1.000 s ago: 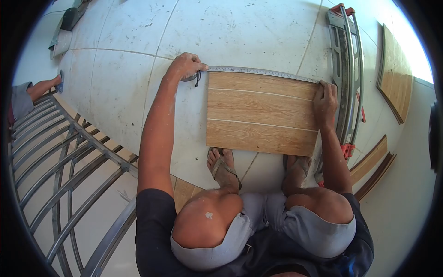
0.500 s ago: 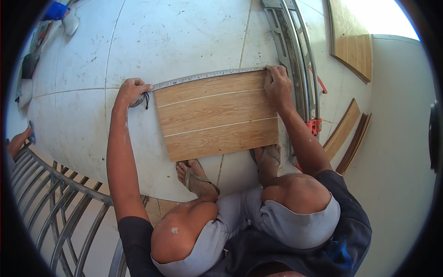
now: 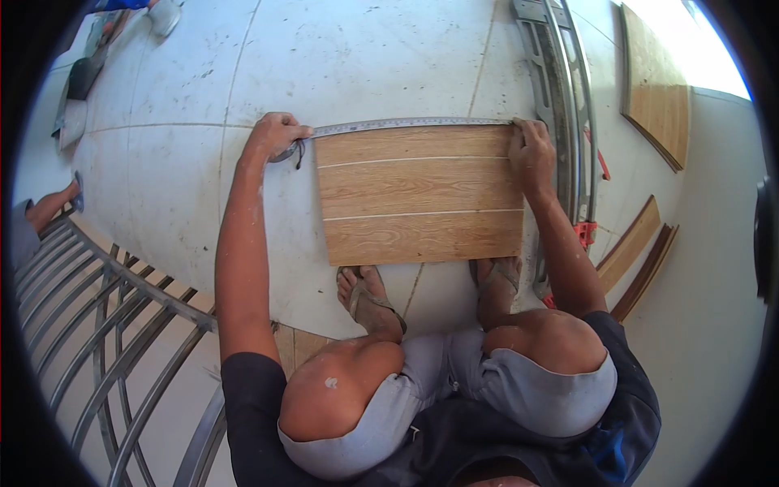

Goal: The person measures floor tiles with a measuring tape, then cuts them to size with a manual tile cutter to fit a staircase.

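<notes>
A wood-look tile point(image 3: 422, 188) with light lines across it lies flat on the floor in front of my feet. Along its far edge stretches a tape measure point(image 3: 410, 124), its blade pulled out. My left hand point(image 3: 278, 136) grips the case end just beyond the tile's left corner, with a dark strap hanging below. At the far right corner, my right hand point(image 3: 532, 150) pinches the other end of the blade; its fingers rest by the tile's right edge.
A long metal tile cutter point(image 3: 568, 105) with red parts stands close to my right hand. Further right are narrow tile strips point(image 3: 633, 243) and larger wood-look pieces point(image 3: 657, 89) by the wall. A curved metal railing point(image 3: 150, 292) is at left, near another person's foot point(image 3: 77, 193).
The whole view has shifted, so the tile, hands and cutter appear further right. Both hands keep the tape stretched along the tile's far edge.
</notes>
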